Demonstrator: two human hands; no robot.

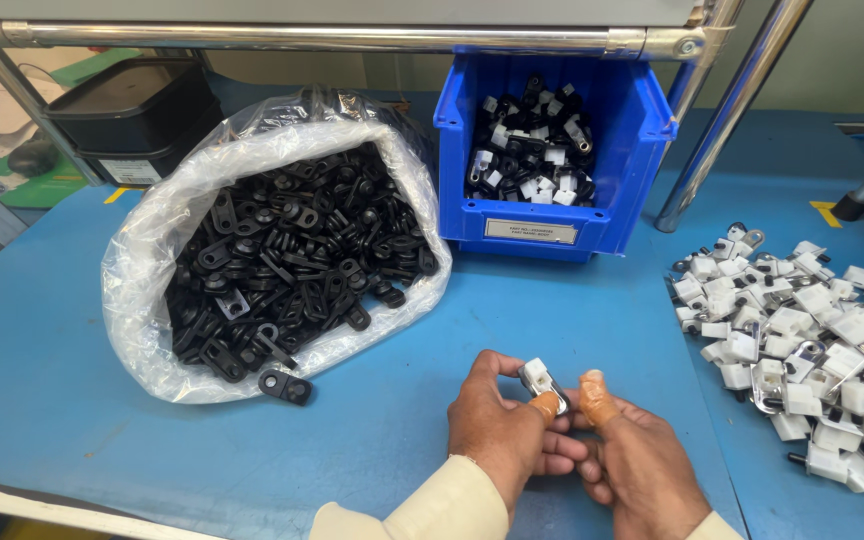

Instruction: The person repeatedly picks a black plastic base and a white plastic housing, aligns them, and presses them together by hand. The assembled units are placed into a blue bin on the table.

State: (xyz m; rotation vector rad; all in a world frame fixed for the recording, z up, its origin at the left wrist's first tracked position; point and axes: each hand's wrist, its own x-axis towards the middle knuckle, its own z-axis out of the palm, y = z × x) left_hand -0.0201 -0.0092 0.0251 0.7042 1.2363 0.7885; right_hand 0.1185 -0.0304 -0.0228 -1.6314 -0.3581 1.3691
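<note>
Holding steady at the near edge of the blue table point(72, 400), you've got both hands together over one small piece. Your left hand point(507, 430) has its fingers curled in, thumb and forefinger pinched on the small white-and-metal clip point(540, 380), which pokes up just above your knuckles. Your right hand point(637, 470) sits touching the left, fingers folded under, its thumb in a tan rubber cot point(597, 398) pressing in beside the clip; a second tan cot shows on the left thumb. Whether the right thumb actually bears on the clip or only on your other thumb, I can't quite tell from this angle.

Taking the clip as the mark: up and to its left lies the clear plastic bag point(152, 260), mouth open toward you, heaped with black plastic brackets point(292, 250). One loose black bracket point(285, 386) sits on the table just outside the bag's mouth, left of the clip. Straight beyond the clip stands the blue bin point(562, 215), holding mixed black-and-white assembled pieces point(532, 150). Off to the clip's right spreads a loose pile of white clips point(812, 340) with metal tabs, well apart from your hands. Far beyond, upper left, a black tray point(127, 110) rests behind the bag under the metal rail point(332, 38).
</note>
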